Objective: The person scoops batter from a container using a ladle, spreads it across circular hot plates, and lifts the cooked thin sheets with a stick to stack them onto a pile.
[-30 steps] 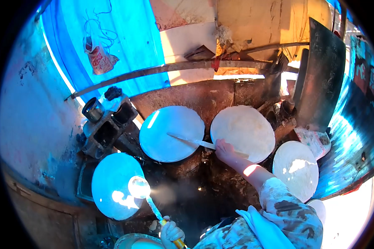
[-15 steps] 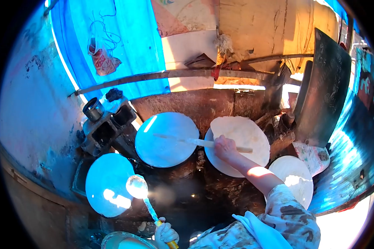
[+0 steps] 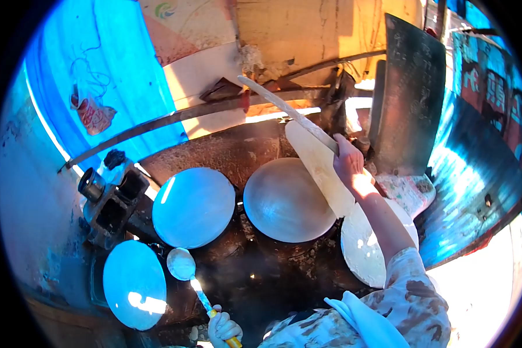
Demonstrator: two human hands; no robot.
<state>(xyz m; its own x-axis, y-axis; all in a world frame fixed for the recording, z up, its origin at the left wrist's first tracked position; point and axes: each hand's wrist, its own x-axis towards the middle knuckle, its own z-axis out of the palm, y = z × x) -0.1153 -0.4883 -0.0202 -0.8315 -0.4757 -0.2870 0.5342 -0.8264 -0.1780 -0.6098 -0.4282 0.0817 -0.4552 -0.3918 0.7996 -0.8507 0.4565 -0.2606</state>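
My right hand [image 3: 349, 162] is closed on one end of a long flat wooden spatula [image 3: 284, 110]. A thin pale pancake [image 3: 319, 165] hangs from it, folded over the blade and lifted off the dark round griddle [image 3: 287, 203], whose surface shows bare. My left hand [image 3: 224, 328] grips the yellow handle end of a ladle [image 3: 181, 264]. The ladle's bowl is coated white and sits beside the left griddle [image 3: 133, 284]. White layers cover that griddle, the middle-left griddle [image 3: 194, 209] and the right griddle [image 3: 359, 249], partly behind my forearm.
Hollow blocks [image 3: 110, 211] with a metal can [image 3: 91, 184] on top stand at the back left. A dark upright panel [image 3: 409, 98] rises at the right, with a patterned cloth or bag [image 3: 406, 194] at its foot. A bar [image 3: 197, 110] crosses the back.
My right hand has risen up and right with the spatula, lifting the pancake off its griddle, which is now bare. My left hand still holds the ladle. The whole view has shifted.
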